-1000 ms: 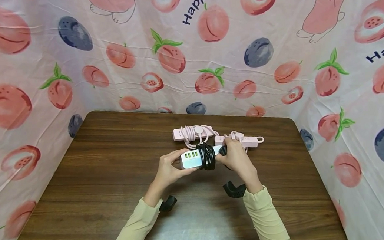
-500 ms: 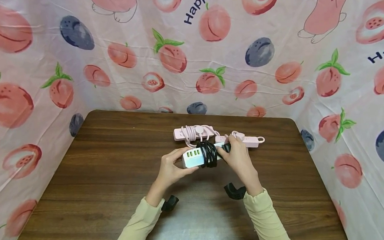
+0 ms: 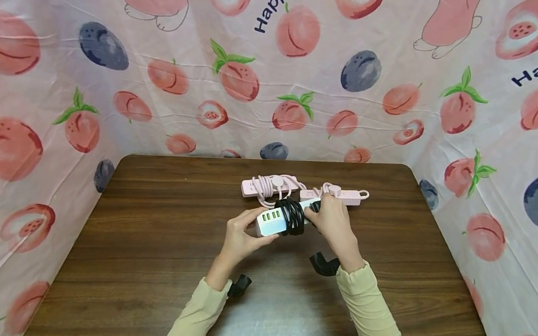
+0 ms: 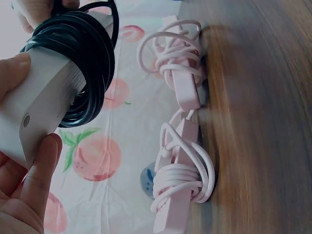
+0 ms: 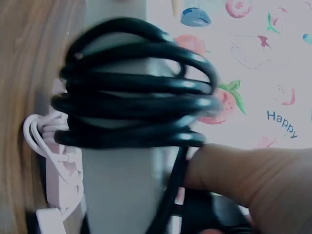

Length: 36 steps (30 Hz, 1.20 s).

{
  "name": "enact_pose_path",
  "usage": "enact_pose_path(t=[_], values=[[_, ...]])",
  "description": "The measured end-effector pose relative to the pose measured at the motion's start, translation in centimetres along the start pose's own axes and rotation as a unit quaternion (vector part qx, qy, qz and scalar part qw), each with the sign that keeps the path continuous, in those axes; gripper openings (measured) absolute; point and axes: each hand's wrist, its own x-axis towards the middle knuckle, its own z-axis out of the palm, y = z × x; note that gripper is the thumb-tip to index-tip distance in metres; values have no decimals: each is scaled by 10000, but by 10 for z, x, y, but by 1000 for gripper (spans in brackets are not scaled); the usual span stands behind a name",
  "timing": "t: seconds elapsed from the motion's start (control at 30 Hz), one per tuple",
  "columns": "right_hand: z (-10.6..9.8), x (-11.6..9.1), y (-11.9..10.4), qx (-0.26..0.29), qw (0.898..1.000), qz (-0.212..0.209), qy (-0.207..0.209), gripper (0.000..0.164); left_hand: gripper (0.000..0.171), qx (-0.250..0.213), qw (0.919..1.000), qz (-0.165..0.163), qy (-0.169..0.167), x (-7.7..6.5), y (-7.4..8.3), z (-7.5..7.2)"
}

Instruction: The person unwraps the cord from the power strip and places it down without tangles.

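Above the table, both hands hold a white power strip point(image 3: 271, 223) whose face has several green USB ports. A black cord point(image 3: 292, 217) is wound in several turns round its middle. My left hand point(image 3: 237, 238) grips the left end, thumb and fingers on opposite edges. At the other end my right hand point(image 3: 336, 223) pinches a black plug point(image 3: 316, 206), partly hidden by the fingers. In the right wrist view the cord coils point(image 5: 136, 102) look blurred, and one length of cord runs down beside the thumb.
Behind the held strip, two pink power strips point(image 3: 249, 188) point(image 3: 352, 198) with pink cords wound round them lie on the brown wooden table point(image 3: 161, 238). A fruit-patterned cloth point(image 3: 309, 76) surrounds the table's back and sides. Black curved pieces point(image 3: 240, 285) point(image 3: 324, 264) sit at both wrists.
The white power strip has shifted slightly to the right with the left hand. My right hand's fingers have changed position a little at the black plug. The pink strips stay put.
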Motion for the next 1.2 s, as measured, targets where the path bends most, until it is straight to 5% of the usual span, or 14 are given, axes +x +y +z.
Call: enact_pose_path(t=[0.2, 0.4, 0.63, 0.77, 0.97, 1.1, 1.2], values=[[2, 2, 3, 234, 9993, 9, 296, 25, 57, -143, 9998, -132, 92, 1, 7, 1], [6, 0, 6, 604, 9947, -121, 825, 23, 55, -149, 9997, 71, 202, 13, 33, -7], [7, -4, 11, 1807, 9706, -586, 1479, 28, 54, -16, 9990, -179, 420, 18, 37, -16], [1, -16, 16, 2533, 9596, -795, 933, 34, 54, -76, 9975, -454, 533, 17, 32, -23], [1, -33, 34, 3420, 9378, -575, -154, 39, 52, -533, 9919, -914, 703, 19, 27, -35], [15, -31, 54, 3489, 9367, -264, -137, 37, 53, -796, 9890, -1043, 689, 20, 27, -41], [27, -22, 68, 4024, 9153, 146, 41, 35, 53, -953, 9885, -1057, 505, 19, 29, -44]])
